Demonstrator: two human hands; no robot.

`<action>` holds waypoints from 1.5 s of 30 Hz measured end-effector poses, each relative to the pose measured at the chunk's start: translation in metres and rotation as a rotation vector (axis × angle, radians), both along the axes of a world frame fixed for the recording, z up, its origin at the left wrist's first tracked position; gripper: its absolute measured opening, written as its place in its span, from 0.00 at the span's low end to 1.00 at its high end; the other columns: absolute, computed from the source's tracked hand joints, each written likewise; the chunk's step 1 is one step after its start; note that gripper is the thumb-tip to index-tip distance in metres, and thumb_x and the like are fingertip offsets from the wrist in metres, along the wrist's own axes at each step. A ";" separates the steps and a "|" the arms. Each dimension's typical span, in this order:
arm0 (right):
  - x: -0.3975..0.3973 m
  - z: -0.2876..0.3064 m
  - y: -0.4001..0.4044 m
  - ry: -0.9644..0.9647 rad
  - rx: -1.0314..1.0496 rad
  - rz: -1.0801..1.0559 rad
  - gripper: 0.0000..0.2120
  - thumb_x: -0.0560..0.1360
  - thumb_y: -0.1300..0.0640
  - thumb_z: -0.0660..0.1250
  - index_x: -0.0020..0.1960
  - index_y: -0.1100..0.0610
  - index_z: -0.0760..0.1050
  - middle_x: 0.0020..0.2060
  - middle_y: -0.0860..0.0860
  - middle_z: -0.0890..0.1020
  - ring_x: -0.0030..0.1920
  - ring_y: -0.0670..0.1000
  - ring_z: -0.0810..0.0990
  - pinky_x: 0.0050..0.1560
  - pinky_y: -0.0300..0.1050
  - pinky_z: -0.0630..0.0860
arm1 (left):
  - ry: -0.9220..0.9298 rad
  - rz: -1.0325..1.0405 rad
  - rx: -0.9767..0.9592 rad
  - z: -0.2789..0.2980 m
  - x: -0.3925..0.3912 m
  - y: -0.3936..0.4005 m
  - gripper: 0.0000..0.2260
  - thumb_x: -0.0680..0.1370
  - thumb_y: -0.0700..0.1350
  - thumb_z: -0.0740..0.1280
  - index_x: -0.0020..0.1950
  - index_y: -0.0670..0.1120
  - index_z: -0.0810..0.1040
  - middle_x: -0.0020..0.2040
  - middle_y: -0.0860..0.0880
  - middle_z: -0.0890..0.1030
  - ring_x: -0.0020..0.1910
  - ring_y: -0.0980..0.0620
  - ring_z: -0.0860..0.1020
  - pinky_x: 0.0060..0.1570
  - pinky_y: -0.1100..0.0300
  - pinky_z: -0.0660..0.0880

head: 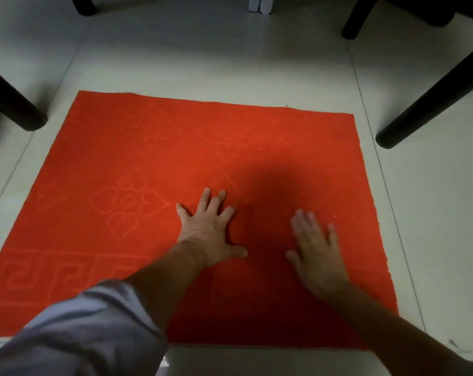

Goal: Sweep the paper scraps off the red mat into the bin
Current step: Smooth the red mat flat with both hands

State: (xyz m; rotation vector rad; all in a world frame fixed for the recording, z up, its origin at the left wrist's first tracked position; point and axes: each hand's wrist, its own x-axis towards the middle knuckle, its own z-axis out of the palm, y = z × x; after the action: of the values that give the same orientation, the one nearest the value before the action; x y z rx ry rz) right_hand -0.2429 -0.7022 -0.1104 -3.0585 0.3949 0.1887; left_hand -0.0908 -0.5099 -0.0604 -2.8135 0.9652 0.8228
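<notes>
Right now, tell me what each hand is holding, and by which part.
Nothing is held. The left hand and right hand lie open, fingers spread, on the red mat.

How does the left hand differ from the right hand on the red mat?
The left hand looks sharp, while the right hand is blurred. The left hand lies nearer the middle of the red mat; the right hand is closer to its right edge. Both have straight, spread fingers and hold nothing.

The left hand (209, 229) lies flat, palm down, fingers spread and straight. The right hand (318, 248), blurred, is also flat with fingers extended; both forearms reach forward
</notes>
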 end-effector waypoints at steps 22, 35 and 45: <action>0.225 0.018 -0.106 0.162 0.146 -0.234 0.27 0.79 0.40 0.45 0.76 0.42 0.42 0.76 0.46 0.39 0.76 0.52 0.37 0.72 0.63 0.40 | -0.089 0.040 0.007 0.013 0.055 -0.042 0.47 0.59 0.63 0.76 0.71 0.50 0.59 0.64 0.49 0.58 0.67 0.49 0.59 0.62 0.39 0.67; 0.283 0.032 -0.023 0.038 0.240 -0.124 0.26 0.79 0.46 0.53 0.75 0.42 0.51 0.77 0.47 0.47 0.77 0.53 0.44 0.68 0.72 0.47 | -0.041 -0.034 0.017 0.004 0.070 -0.038 0.53 0.57 0.69 0.73 0.75 0.57 0.52 0.75 0.52 0.50 0.74 0.43 0.48 0.64 0.31 0.56; 0.311 0.018 0.067 0.181 0.213 -0.044 0.40 0.65 0.25 0.56 0.72 0.32 0.44 0.76 0.42 0.37 0.75 0.54 0.33 0.63 0.79 0.39 | -0.147 0.192 -0.104 -0.026 0.189 0.059 0.32 0.79 0.62 0.50 0.79 0.50 0.44 0.79 0.53 0.40 0.77 0.50 0.37 0.72 0.34 0.42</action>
State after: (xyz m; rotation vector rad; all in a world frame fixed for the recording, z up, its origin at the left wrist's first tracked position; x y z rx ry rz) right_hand 0.0681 -0.6354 -0.0923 -2.8292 0.4204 0.4757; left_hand 0.0981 -0.4510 -0.0863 -3.0417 0.7469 0.5856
